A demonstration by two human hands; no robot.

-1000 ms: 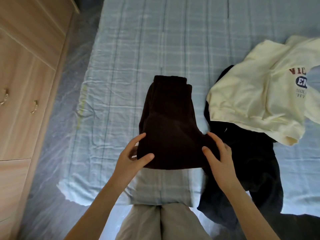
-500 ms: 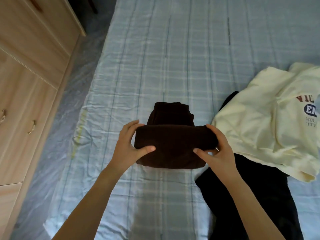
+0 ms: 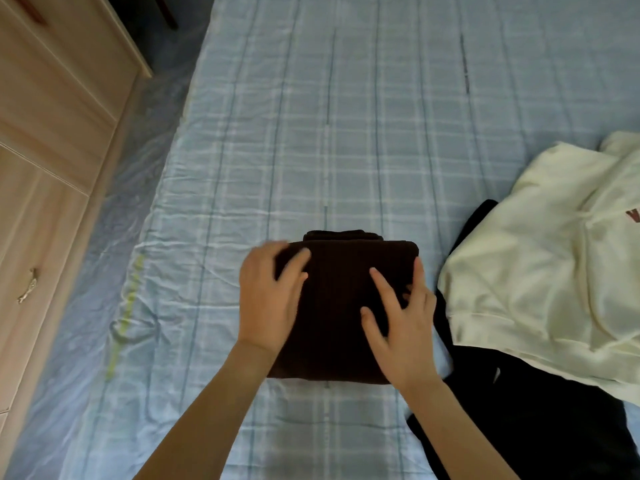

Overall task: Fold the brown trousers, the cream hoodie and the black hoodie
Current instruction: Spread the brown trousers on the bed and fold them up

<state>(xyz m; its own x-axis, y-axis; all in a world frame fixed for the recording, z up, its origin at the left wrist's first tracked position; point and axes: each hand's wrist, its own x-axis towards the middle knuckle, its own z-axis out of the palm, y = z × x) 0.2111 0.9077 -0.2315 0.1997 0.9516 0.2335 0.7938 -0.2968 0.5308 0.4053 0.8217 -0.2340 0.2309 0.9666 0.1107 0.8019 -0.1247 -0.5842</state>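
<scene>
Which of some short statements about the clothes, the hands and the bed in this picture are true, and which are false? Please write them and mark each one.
1. The trousers lie on the bed as a folded block. True.
2. The left hand is lifted clear of the trousers. False: it rests on their left part.
3. The right hand lies flat with spread fingers on the trousers. True.
4. The cream hoodie is folded neatly. False: it lies loose and rumpled at the right.
5. The black hoodie lies partly under the cream hoodie. True.
6. A wardrobe stands to the right of the bed. False: it stands to the left.
</scene>
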